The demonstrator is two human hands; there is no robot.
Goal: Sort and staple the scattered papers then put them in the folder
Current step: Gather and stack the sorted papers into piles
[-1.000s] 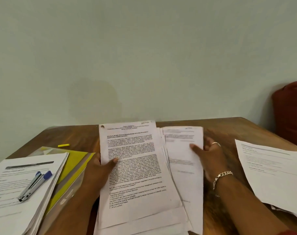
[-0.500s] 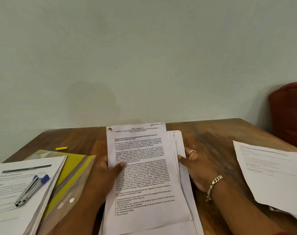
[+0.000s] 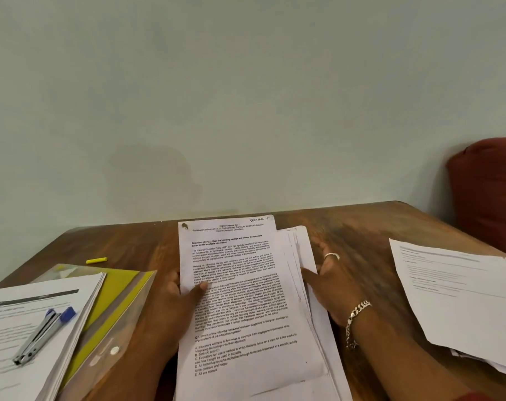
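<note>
- Left hand (image 3: pixel 173 302) pinching loose white printed paper stack (image 3: pixel 243 299) at counter (image 3: pixel 361 235) middle; right hand (image 3: pixel 330 287) open against its edge.
- Thin, floppy, slippery sheets: best gripped at both long edges.

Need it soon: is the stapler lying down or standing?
Lying down: the stapler rests flat on the left paper stack, away from both hands.

Printed paper stack (image 3: pixel 246 308) centre of bench, sheets fanned out at the right edge, top page dense text with "SECTION" handwritten at top. Second stack (image 3: pixel 29 337) at left carries a silver, blue-tipped stapler (image 3: pixel 43 334) and overlaps a clear-and-yellow snap folder (image 3: pixel 116 311). Third stack (image 3: pixel 460 299) lies at right, skewed.
</note>
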